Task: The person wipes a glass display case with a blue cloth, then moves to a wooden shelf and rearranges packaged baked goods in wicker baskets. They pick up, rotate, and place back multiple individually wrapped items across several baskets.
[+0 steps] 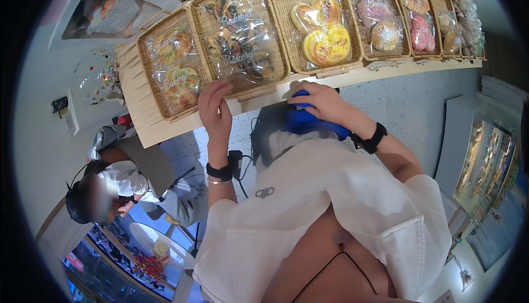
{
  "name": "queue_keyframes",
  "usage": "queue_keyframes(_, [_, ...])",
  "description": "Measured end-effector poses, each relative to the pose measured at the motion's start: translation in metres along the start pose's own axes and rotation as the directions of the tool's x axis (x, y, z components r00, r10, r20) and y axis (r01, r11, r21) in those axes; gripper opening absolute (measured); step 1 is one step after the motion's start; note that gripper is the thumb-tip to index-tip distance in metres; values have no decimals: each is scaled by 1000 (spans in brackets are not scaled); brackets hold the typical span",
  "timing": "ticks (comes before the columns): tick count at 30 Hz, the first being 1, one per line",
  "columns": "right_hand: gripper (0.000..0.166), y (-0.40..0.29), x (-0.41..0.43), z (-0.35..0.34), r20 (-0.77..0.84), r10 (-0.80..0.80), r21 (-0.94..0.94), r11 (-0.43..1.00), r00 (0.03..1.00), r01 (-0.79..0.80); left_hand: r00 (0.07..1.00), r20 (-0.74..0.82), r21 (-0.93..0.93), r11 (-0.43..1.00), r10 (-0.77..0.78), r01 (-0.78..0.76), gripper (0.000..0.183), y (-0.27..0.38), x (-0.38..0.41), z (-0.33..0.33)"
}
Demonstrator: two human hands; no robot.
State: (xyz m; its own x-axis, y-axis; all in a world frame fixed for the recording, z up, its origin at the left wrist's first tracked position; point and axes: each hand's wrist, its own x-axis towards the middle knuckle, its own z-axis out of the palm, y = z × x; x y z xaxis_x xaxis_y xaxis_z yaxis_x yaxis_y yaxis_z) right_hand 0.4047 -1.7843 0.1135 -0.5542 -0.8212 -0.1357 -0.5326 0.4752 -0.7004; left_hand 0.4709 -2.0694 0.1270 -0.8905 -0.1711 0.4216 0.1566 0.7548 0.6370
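My left hand [215, 106] is raised at the front rim of a wicker basket [198, 9] of dark-swirled pastries in clear bags [244, 42]. Its fingers hold nothing, and the thumb stands apart. To its left, another basket [155, 96] carries green-flecked round breads [179, 84] in clear bags. My right hand [320, 101] has its fingers curled over a blue item [306, 121] at the table's front edge; blur keeps its kind unclear. Beyond that hand lies a basket [293, 59] with bagged yellow buns [326, 44].
More wicker baskets of bagged breads [386, 36] run rightward along the wooden table [142, 127]. A person [128, 179] is at the lower left, near a confetti-filled balloon [97, 75]. At the right stands a lit display case [481, 158]. A black cable [244, 183] hangs by my left wrist.
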Motion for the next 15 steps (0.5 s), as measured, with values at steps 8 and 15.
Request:
queue_keyframes(8, [28, 55, -34, 39, -132, 90, -73, 992, 987, -100, 960, 245, -148, 984, 136, -102, 27, 39, 10, 52])
queue_keyframes(15, [21, 134, -144, 12, -231, 476, 112, 880, 849, -463, 939, 333, -65, 996, 82, -63, 25, 79, 20, 101])
